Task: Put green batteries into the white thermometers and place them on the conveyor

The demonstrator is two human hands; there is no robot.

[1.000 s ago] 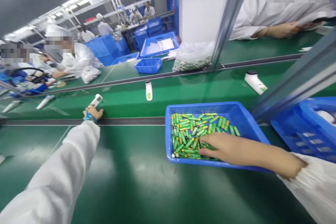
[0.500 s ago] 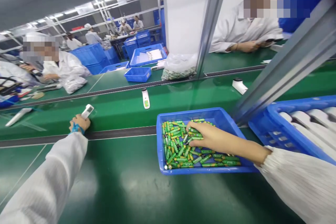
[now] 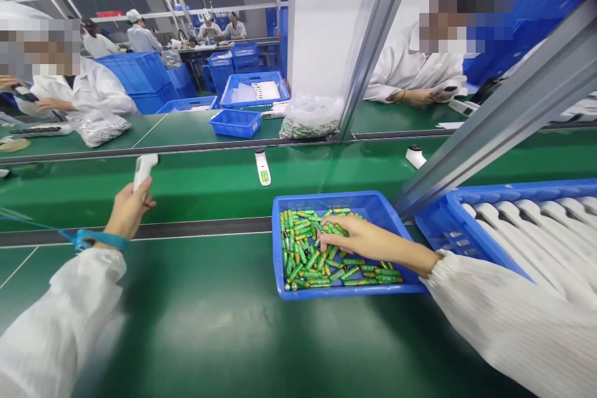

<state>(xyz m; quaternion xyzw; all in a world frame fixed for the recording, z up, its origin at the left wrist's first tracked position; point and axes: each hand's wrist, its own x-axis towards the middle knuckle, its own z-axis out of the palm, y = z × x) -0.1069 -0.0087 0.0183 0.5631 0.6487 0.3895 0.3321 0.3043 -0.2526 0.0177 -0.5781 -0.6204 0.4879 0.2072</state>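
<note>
My left hand [image 3: 128, 211] is closed round the handle of a white handheld infrared thermometer [image 3: 145, 168], held upright over the green belt. A blue wrist strap [image 3: 105, 239] circles that wrist. My right hand [image 3: 357, 236] reaches into a blue tray [image 3: 276, 255] of loose green batteries [image 3: 321, 261]. Its thumb and fingers curl round several batteries among the pile; how many it grips is hidden. Between my hands, another white thermometer [image 3: 262, 168] lies on the belt with green batteries showing in its handle.
A blue crate [image 3: 438, 217] of white thermometer housings [image 3: 517, 230] stands at right, beside a slanting metal post [image 3: 494, 118]. A further thermometer [image 3: 415, 157] lies on the belt. Across it are a small blue bin [image 3: 236, 123], a plastic bag [image 3: 310, 118] and co-workers in white.
My left hand has turned the thermometer more upright. My right hand stays among the batteries, fingers still curled. The view has shifted and levelled slightly.
</note>
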